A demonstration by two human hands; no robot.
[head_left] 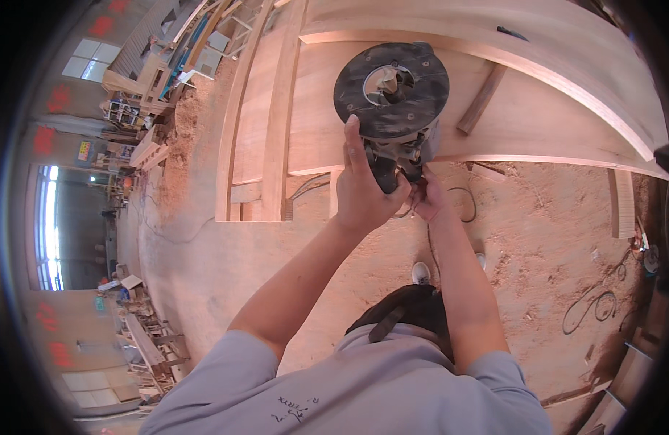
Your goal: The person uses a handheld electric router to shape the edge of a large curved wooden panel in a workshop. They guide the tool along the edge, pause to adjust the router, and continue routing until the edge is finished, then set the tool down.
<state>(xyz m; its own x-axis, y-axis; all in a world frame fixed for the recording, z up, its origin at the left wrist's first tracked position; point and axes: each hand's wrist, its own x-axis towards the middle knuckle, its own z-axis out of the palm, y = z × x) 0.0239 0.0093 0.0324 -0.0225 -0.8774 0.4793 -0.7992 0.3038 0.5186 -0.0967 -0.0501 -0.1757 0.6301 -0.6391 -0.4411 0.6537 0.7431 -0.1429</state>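
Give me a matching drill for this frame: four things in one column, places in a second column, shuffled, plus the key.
Things:
1. router
2. left hand
3. right hand
4. white shoe

Places:
A. on the sawdust-covered floor, below the hands
B. held up with its round black base toward the camera
C. gripping the tool body, forefinger stretched up to the base rim
D. at the tool's underside, to the right of the other hand

Pairs: 1-B, 2-C, 3-D, 4-A
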